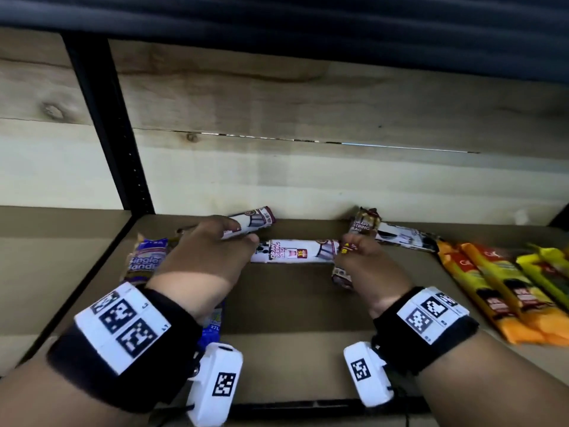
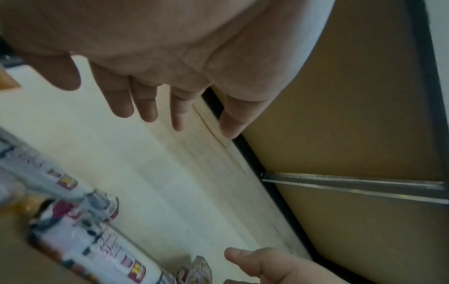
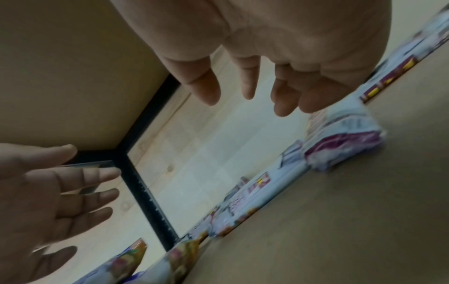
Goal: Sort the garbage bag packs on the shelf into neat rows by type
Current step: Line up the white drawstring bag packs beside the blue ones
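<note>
Both of your hands are over the middle of the shelf, among the white drawstring packs. Left hand: fingers straight and spread in its wrist view, holding nothing; in the head view its fingertips reach the back pack, which lies against the wooden back wall, but contact cannot be confirmed. Right hand: fingers loosely extended in its wrist view, nothing held; it hovers over the right end of the middle pack, with another white pack partly hidden under it. Further white packs lie skewed at the back right, one end tipped up against the wall. A blue pack sits at the left under your left wrist. The orange packs and yellow packs at the right already lie side by side in a row. Judgement: the step in hand is gathering the white drawstring type, which is still scattered at mixed angles; the right-hand colours look done, the blue one unsorted. The next move calls for closing each hand on one white pack, turning them to a common direction and laying them touching, side by side, in the bare middle of the shelf. Mind the pack under your right hand; the soft wrappers may slide or roll when nudged.
</note>
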